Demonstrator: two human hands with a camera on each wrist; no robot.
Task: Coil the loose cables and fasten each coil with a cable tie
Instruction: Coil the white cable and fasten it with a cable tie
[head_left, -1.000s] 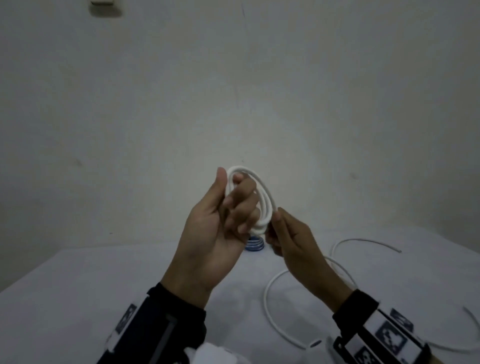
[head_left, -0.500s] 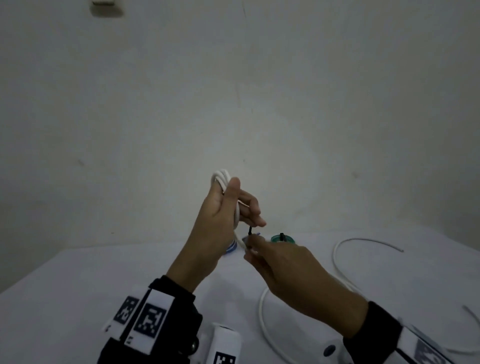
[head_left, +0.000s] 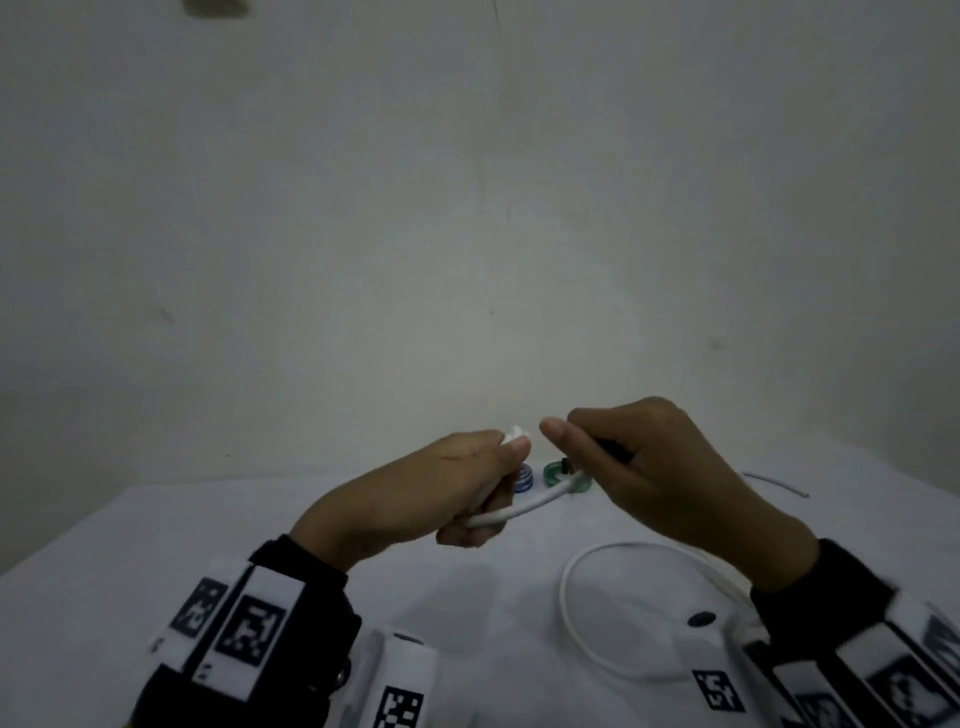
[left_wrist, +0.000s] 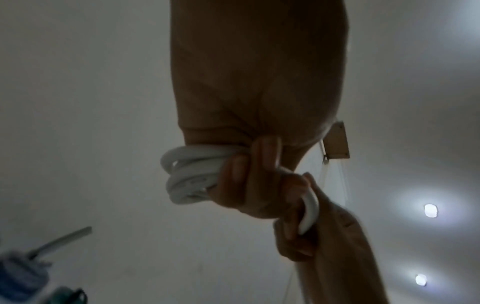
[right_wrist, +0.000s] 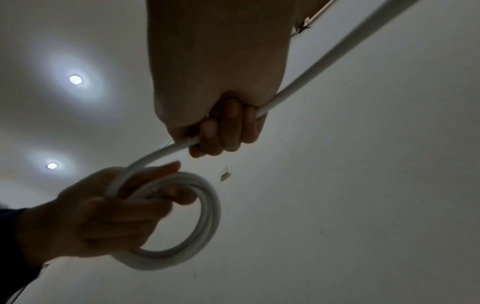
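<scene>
My left hand (head_left: 447, 493) grips a white cable coil (right_wrist: 205, 216) of a few turns, fingers curled round the bundle (left_wrist: 187, 176). Only the coil's top (head_left: 515, 433) shows above my knuckles in the head view. A loose strand (head_left: 530, 506) runs from the coil into my right hand (head_left: 634, 467), whose fingers (right_wrist: 226, 127) are curled round it. The hands are close together, just above the table. The rest of the cable (head_left: 569, 597) lies in a wide loop on the white table (head_left: 156, 545). Something small and dark (head_left: 615, 448) shows inside my right fist.
A blue-striped roll (head_left: 523, 478) and a green roll (head_left: 557, 470) sit on the table just behind my hands. Another white cable end (head_left: 774, 483) lies at the far right. A plain wall stands behind the table.
Both hands have dropped from chest height to just above the table. The right hand left the coil's lower edge and took hold of the loose strand to its right.
</scene>
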